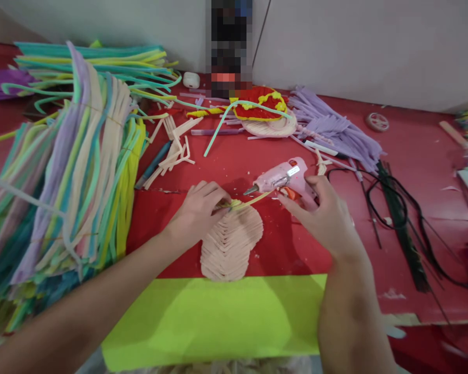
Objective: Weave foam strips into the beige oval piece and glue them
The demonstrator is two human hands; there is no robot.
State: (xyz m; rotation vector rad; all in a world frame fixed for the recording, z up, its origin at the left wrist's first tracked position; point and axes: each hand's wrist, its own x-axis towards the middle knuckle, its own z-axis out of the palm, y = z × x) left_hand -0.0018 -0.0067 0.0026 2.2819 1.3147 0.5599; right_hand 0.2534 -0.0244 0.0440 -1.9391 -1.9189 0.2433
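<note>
A cream leaf-like piece (234, 244) made of pipe cleaners set in a herringbone pattern lies on the red table. My left hand (203, 208) is closed at its top edge, pinching a yellow pipe cleaner (253, 200) there. The strip's free end slants up toward the glue gun. A pink hot glue gun (283, 175) points left, its metal nozzle just above the cream piece. My right hand (323, 218) is around the gun's handle, with the thumb near the orange trigger. The fingers on the handle's far side are partly hidden.
Bundles of coloured pipe cleaners (89, 124) crowd the left. Purple pipe cleaners (335, 124) and a red and yellow piece (259, 103) lie at the back. A black cable (401, 192) loops at the right. A lime-green sheet (218, 317) covers the front edge.
</note>
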